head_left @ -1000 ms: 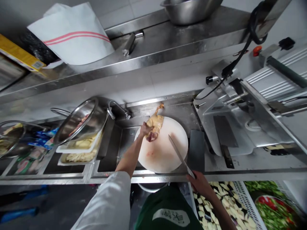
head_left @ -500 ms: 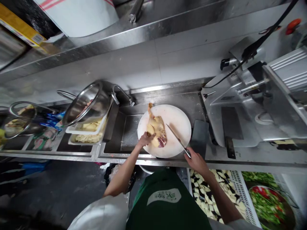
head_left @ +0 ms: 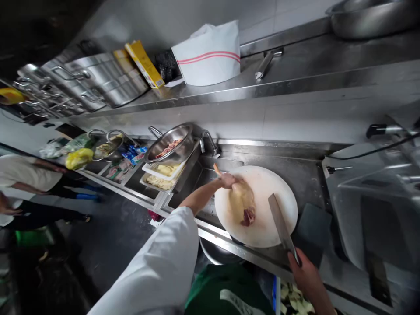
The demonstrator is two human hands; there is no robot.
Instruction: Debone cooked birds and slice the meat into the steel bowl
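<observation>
A raw poultry leg [head_left: 242, 202] with pale yellow skin and a dark red cut end lies on the round white cutting board [head_left: 275, 183]. My left hand [head_left: 226, 180] is closed around its narrow shank, whose tip sticks out past my fingers toward the sink. In my right hand [head_left: 305, 267] is the handle of a cleaver [head_left: 279, 218], gripped at the board's near right edge. Its broad blade slants over the right part of the board, apart from the meat. Whether the blade touches the board I cannot tell.
Left of the board is a sink [head_left: 193, 186] with a tap [head_left: 210, 142]. A steel bowl of meat [head_left: 183, 151] tilts over stacked food trays [head_left: 160, 175]. At right sits a metal machine [head_left: 364, 183] with another cleaver [head_left: 377, 271]. People [head_left: 26, 175] stand far left.
My left hand has shifted from the meat's side up to its shank. The cleaver now shows its broad face, farther right on the board. My view has swung left.
</observation>
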